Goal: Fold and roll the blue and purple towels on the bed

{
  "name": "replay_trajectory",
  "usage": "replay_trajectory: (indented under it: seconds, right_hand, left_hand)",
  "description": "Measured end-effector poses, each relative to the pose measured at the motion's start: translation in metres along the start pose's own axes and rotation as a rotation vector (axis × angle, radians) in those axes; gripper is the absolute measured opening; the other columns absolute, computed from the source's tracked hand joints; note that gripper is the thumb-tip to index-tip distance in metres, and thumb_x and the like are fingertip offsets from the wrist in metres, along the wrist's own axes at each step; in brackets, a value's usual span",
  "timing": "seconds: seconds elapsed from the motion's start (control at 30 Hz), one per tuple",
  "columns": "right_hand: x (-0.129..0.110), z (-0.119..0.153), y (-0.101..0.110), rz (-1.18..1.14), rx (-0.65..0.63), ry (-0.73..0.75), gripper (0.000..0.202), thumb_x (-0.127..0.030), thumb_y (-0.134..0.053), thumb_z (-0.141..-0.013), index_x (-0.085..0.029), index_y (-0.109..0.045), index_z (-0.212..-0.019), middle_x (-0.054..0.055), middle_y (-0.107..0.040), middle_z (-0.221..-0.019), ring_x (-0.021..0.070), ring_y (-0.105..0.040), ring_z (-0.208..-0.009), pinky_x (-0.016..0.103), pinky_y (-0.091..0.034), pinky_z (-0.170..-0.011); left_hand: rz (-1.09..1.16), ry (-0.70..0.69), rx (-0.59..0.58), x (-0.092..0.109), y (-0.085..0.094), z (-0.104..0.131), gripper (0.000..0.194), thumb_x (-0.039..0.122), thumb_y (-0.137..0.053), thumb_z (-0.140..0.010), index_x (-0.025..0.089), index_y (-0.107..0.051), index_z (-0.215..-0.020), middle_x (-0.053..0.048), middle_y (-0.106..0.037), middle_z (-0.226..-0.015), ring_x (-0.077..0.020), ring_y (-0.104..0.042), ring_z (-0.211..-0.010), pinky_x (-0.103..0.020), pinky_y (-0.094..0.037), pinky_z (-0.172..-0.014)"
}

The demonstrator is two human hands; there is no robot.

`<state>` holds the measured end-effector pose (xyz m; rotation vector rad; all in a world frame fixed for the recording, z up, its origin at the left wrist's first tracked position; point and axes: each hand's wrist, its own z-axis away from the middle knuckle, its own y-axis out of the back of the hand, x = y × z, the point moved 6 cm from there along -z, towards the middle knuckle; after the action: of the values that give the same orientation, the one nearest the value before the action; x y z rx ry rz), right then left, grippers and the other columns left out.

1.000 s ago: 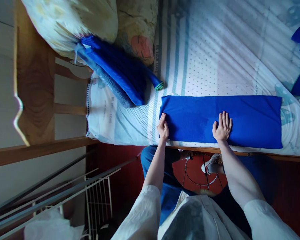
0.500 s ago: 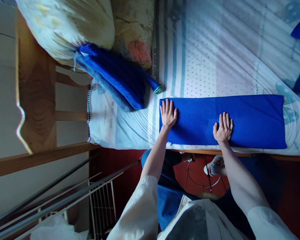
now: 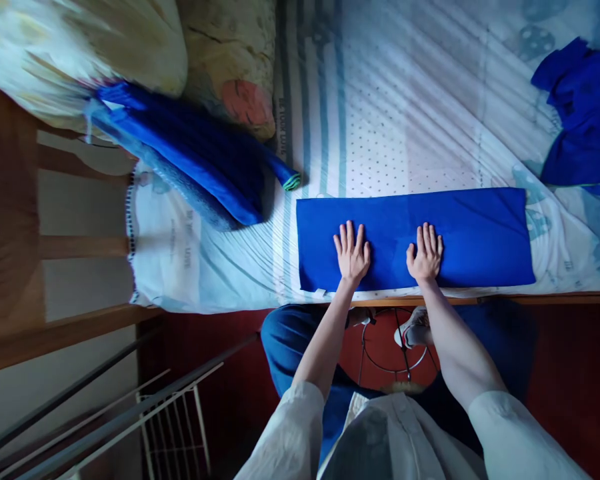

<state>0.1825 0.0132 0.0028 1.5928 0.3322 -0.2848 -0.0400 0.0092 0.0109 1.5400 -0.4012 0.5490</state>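
A blue cloth [image 3: 480, 237], folded into a long flat rectangle, lies along the near edge of the bed. My left hand [image 3: 353, 257] rests flat on its left half with the fingers spread. Right of the cloth's middle, my right hand [image 3: 425, 253] also presses flat, fingers stretched out. Both palms face down, and neither hand grips the fabric. A small white tag shows at the cloth's lower left edge.
More folded blue fabric [image 3: 195, 147] lies to the left, beside pillows [image 3: 230, 67]. A crumpled blue cloth [image 3: 585, 113] is at the far right. The bed has a patterned sheet [image 3: 405, 133] and a wooden frame [image 3: 10, 233]. A metal rack [image 3: 175, 427] stands lower left.
My left hand has slid right, from the cloth's left end towards its middle. My right hand remains flat on the cloth. The view has shifted right, showing more of the crumpled blue cloth.
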Motion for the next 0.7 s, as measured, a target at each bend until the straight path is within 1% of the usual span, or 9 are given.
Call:
replay_trajectory:
  seconds: [0.1, 0.2, 0.3, 0.37, 0.43, 0.47, 0.53, 0.63, 0.7]
  right_hand:
    - [-0.001, -0.001, 0.000, 0.008, -0.030, -0.005, 0.062, -0.033, -0.034, -0.101, -0.013, -0.039, -0.160, 0.013, -0.036, -0.166, 0.0275, -0.028, -0.157, 0.055, -0.020, -0.129]
    - [-0.004, 0.001, 0.000, 0.024, -0.076, -0.013, 0.064, -0.031, -0.035, -0.101, -0.014, -0.032, -0.163, 0.011, -0.032, -0.169, 0.0273, -0.024, -0.159, 0.054, -0.017, -0.130]
    - [-0.008, 0.002, 0.004, 0.048, -0.111, -0.022, 0.063, -0.029, -0.035, -0.102, -0.014, -0.031, -0.164, 0.010, -0.029, -0.170, 0.0263, -0.022, -0.159, 0.052, -0.016, -0.131]
    - [-0.007, -0.001, 0.007, 0.052, -0.143, 0.002, 0.062, -0.031, -0.036, -0.103, -0.015, -0.032, -0.163, 0.010, -0.028, -0.170, 0.0256, -0.022, -0.159, 0.051, -0.015, -0.132]
    - [0.001, -0.010, 0.010, 0.043, -0.198, 0.064, 0.062, -0.033, -0.038, -0.103, -0.018, -0.034, -0.163, 0.008, -0.028, -0.170, 0.0250, -0.022, -0.160, 0.050, -0.014, -0.132]
    - [0.009, -0.017, 0.012, 0.039, -0.224, 0.094, 0.061, -0.034, -0.039, -0.103, -0.019, -0.034, -0.163, 0.006, -0.028, -0.170, 0.0246, -0.022, -0.160, 0.049, -0.013, -0.132]
    - [0.035, -0.035, 0.022, 0.046, -0.243, 0.110, 0.062, -0.036, -0.038, -0.104, -0.020, -0.033, -0.163, 0.005, -0.029, -0.170, 0.0239, -0.021, -0.160, 0.048, -0.012, -0.133]
    - [0.094, -0.066, 0.043, 0.106, -0.171, -0.005, 0.065, -0.039, -0.034, -0.105, -0.015, -0.025, -0.165, 0.008, -0.024, -0.172, 0.0250, -0.017, -0.161, 0.050, -0.011, -0.132]
    - [0.132, -0.082, 0.056, 0.158, -0.134, -0.074, 0.068, -0.041, -0.031, -0.106, -0.013, -0.021, -0.166, 0.010, -0.021, -0.172, 0.0260, -0.017, -0.161, 0.051, -0.012, -0.132]
  left_hand:
    - [-0.006, 0.046, 0.016, 0.001, -0.007, 0.012, 0.060, 0.037, -0.039, -0.102, 0.019, -0.040, -0.160, -0.010, -0.022, -0.172, -0.0304, -0.007, -0.161, -0.060, 0.000, -0.130]
    - [-0.077, 0.055, 0.016, -0.003, -0.006, 0.010, 0.061, 0.034, -0.041, -0.100, 0.018, -0.041, -0.159, -0.011, -0.026, -0.170, -0.0291, -0.011, -0.161, -0.057, -0.003, -0.131]
    - [-0.120, 0.057, 0.024, -0.003, -0.004, 0.007, 0.061, 0.032, -0.042, -0.099, 0.017, -0.044, -0.158, -0.013, -0.029, -0.169, -0.0292, -0.016, -0.160, -0.056, -0.007, -0.131]
    - [-0.119, 0.053, 0.036, -0.003, -0.004, 0.007, 0.061, 0.031, -0.044, -0.098, 0.018, -0.044, -0.157, -0.012, -0.030, -0.169, -0.0298, -0.017, -0.160, -0.057, -0.009, -0.130]
    - [-0.115, 0.046, 0.044, -0.003, -0.006, 0.008, 0.062, 0.031, -0.044, -0.097, 0.018, -0.044, -0.158, -0.012, -0.030, -0.169, -0.0304, -0.018, -0.160, -0.058, -0.009, -0.130]
    - [-0.115, 0.040, 0.047, -0.004, -0.006, 0.009, 0.062, 0.031, -0.045, -0.097, 0.019, -0.043, -0.158, -0.012, -0.030, -0.169, -0.0307, -0.018, -0.160, -0.059, -0.010, -0.130]
    - [-0.117, 0.031, 0.052, -0.005, -0.007, 0.009, 0.063, 0.032, -0.044, -0.097, 0.019, -0.043, -0.158, -0.012, -0.029, -0.169, -0.0312, -0.018, -0.160, -0.060, -0.010, -0.129]
    - [-0.119, 0.027, 0.048, -0.006, -0.007, 0.010, 0.063, 0.032, -0.044, -0.097, 0.019, -0.041, -0.159, -0.012, -0.028, -0.170, -0.0324, -0.018, -0.160, -0.061, -0.010, -0.129]
    - [-0.115, 0.029, 0.040, -0.007, -0.008, 0.010, 0.064, 0.032, -0.044, -0.097, 0.019, -0.041, -0.159, -0.013, -0.027, -0.170, -0.0334, -0.018, -0.160, -0.062, -0.010, -0.128]
